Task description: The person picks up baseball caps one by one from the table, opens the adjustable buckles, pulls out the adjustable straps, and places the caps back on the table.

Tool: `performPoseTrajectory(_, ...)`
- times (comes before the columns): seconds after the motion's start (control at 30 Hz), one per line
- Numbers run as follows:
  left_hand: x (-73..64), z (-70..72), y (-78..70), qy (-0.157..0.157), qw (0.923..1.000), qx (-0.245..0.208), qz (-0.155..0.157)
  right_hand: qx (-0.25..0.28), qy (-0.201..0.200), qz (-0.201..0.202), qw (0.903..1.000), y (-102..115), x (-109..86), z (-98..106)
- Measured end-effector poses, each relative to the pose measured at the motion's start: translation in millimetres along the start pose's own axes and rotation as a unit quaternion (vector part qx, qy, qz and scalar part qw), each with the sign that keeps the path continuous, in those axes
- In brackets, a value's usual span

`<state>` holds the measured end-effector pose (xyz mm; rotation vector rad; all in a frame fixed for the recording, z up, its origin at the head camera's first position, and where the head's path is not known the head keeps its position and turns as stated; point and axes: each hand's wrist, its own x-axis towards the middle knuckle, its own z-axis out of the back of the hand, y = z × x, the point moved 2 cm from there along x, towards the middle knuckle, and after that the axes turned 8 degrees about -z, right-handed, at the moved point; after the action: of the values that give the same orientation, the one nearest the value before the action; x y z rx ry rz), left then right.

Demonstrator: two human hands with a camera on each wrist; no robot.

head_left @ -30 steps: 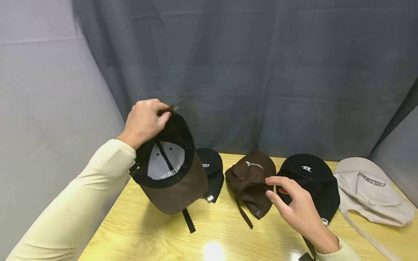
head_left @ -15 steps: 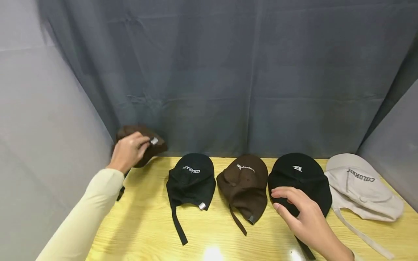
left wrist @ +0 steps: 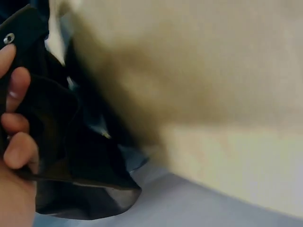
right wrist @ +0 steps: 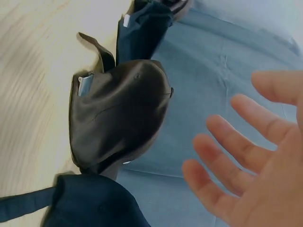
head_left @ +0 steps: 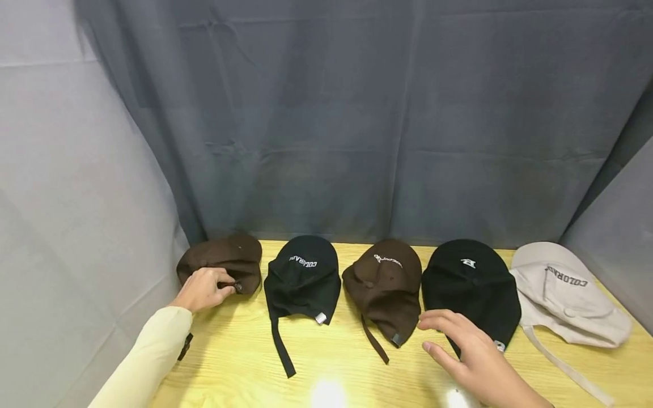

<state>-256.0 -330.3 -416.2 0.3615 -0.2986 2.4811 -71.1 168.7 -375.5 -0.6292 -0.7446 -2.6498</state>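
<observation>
At the table's far left, my left hand point(head_left: 206, 290) pinches the rear edge of a brown baseball cap point(head_left: 220, 253), beside its small buckle. In the left wrist view, curled fingers point(left wrist: 20, 150) hold the dark edge of this cap point(left wrist: 52, 118), near a metal eyelet. My right hand point(head_left: 469, 354) hovers at the front of a black cap point(head_left: 466, 277) with a white letter, fingers apart and gently bent. Nothing lies between those fingers point(right wrist: 232, 165) in the right wrist view. Part of the left-hand cap is hidden behind the hand.
Right of the held cap, a black cap point(head_left: 301, 277) and another brown cap point(head_left: 385, 283) lie in the row, straps toward me. A beige cap point(head_left: 566, 294) lies at the right end. Behind the wooden table point(head_left: 245, 362) hangs a grey curtain point(head_left: 316, 130).
My left hand has carried the brown cap from in front of the black cap leftward and down to the table's left end. My right hand has shifted only slightly.
</observation>
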Motion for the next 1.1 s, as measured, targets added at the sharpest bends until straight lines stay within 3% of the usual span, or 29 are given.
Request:
performPoseTrajectory(0.2, -26.0, -16.0, 2.3, 0.047, 0.9983, -0.032, 0.013, -0.017, 0.028, 0.025, 0.9991, -4, -5.6, -12)
performPoseTrajectory(0.5, -23.0, -22.2, -9.3, 0.090, 0.9926, -0.067, 0.046, -0.030, 0.062, 0.032, 0.9971, -13, -1.0, -13)
performPoseTrajectory(0.73, -18.2, -16.7, -36.3, 0.113, 0.9864, -0.085, 0.084, -0.050, 0.081, 0.050, 0.9943, -16, 3.2, -12)
performPoseTrajectory(0.83, -13.9, -7.2, -55.8, 0.082, 0.9863, -0.110, 0.091, -0.056, 0.089, 0.058, 0.9928, -18, 3.4, -10)
performPoseTrajectory(0.93, -1.7, 9.3, -84.1, 0.018, 0.9883, -0.123, 0.088, -0.068, 0.100, 0.049, 0.9915, -18, 4.9, -7)
performPoseTrajectory(1.03, 17.7, 27.7, -121.2, -0.049, 0.9926, -0.086, 0.071, -0.084, 0.118, 0.020, 0.9892, -15, 11.3, 0)
performPoseTrajectory(1.1, 33.6, 36.3, -148.4, -0.088, 0.9943, -0.042, 0.042, -0.093, 0.121, 0.006, 0.9883, -12, 19.1, 5)
